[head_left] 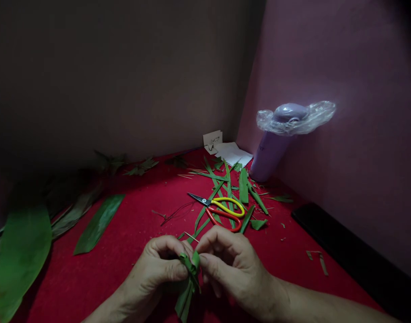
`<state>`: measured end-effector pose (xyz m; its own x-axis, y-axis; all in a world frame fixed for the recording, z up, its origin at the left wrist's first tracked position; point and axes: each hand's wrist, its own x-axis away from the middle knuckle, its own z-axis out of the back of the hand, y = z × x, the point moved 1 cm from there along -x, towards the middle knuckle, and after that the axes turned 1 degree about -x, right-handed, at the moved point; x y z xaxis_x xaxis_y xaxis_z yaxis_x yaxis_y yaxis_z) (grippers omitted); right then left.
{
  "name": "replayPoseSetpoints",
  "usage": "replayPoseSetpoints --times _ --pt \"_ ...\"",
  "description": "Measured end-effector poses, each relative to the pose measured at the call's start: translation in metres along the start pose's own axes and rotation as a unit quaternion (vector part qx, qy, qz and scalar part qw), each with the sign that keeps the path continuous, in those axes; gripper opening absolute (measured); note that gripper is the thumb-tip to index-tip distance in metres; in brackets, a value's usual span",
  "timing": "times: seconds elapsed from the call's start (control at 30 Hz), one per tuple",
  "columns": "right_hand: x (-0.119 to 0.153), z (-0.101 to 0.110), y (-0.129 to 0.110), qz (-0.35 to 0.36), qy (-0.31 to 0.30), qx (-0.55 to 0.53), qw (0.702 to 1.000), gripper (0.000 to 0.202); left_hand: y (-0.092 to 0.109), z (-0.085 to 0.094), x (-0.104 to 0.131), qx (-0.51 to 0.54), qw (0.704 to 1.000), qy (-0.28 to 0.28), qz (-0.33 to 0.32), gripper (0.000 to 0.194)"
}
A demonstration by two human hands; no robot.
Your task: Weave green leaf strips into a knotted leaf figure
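A folded green leaf (184, 298), curled into small rolls at its top, is pinched between both my hands near the bottom middle. My left hand (160, 264) is closed on its left side, thumb in front. On the right side, my right hand (230, 264) has thumb and index finger together at the rolled edge. A thin pale stick (191, 236) shows just above the right fingertips; whether they grip it I cannot tell. Beyond the hands lie scissors (219, 210) with one yellow and one red handle, blades apart and pointing left, on top of green leaf strips (243, 185).
Red cloth (141, 211) covers the table. Large leaves (99, 224) lie at left. White papers (233, 153) and a purple bottle (273, 154) with clear plastic around its top stand near the back corner. Thin sticks (185, 176) and leaf scraps lie about. A long black object (343, 251) lies along the right wall.
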<state>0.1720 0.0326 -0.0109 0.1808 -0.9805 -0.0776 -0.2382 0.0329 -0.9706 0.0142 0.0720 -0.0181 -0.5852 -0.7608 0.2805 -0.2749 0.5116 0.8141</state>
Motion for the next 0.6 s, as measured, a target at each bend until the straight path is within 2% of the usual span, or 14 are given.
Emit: replayPoseSetpoints --times 0.2,0.3,0.47,0.6 --pt "0.000 -0.001 0.000 0.007 0.002 0.004 1.000 0.008 -0.001 -0.002 0.001 -0.019 0.999 0.025 0.014 0.015" --pt "0.001 0.001 -0.004 0.039 -0.005 0.053 0.998 0.005 -0.001 -0.001 0.001 -0.016 0.999 0.031 0.014 0.015" --pt "0.001 0.003 -0.012 0.112 -0.002 0.136 0.984 0.012 0.000 -0.001 0.000 0.010 0.999 0.034 0.008 0.017" --pt "0.002 0.003 -0.010 0.093 -0.020 0.146 0.985 0.015 0.002 -0.001 0.000 0.038 0.999 0.033 0.007 0.017"
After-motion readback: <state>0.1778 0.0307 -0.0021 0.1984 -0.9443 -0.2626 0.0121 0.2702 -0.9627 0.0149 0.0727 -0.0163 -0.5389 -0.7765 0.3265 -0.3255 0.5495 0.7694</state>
